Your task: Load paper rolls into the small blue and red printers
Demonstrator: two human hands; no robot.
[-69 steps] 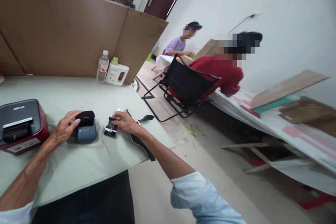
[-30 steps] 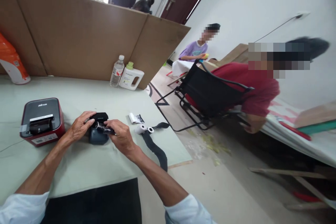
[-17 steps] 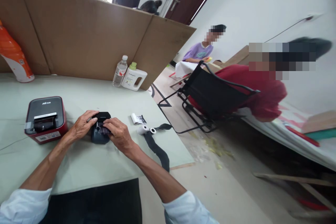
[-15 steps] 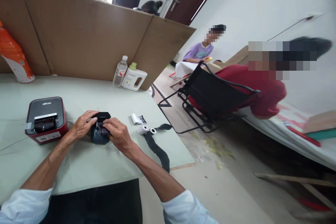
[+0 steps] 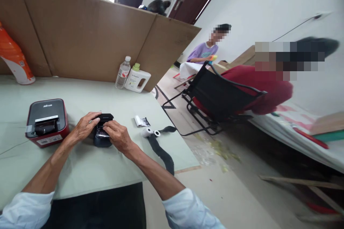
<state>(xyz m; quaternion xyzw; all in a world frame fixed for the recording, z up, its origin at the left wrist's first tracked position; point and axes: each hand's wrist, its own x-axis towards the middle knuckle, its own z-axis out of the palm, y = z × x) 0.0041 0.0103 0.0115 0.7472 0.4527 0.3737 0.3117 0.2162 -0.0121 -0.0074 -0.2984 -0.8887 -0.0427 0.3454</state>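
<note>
Pale green desk [image 5: 80, 171] carries the small dark device [image 5: 102, 141]. Left hand [image 5: 87, 125] grips its raised lid [image 5: 106, 116]; right hand [image 5: 118, 135] pinches dark film [image 5: 102, 132] at the opening, apparently loading it, and next calls for steady seating.

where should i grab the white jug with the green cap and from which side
The white jug is probably best gripped by its loop handle, coming from the right: the handle is on that side, with a through-hole for fingers. The clear water bottle stands close on its left and the cardboard panel behind it, so the right looks freer.
</note>
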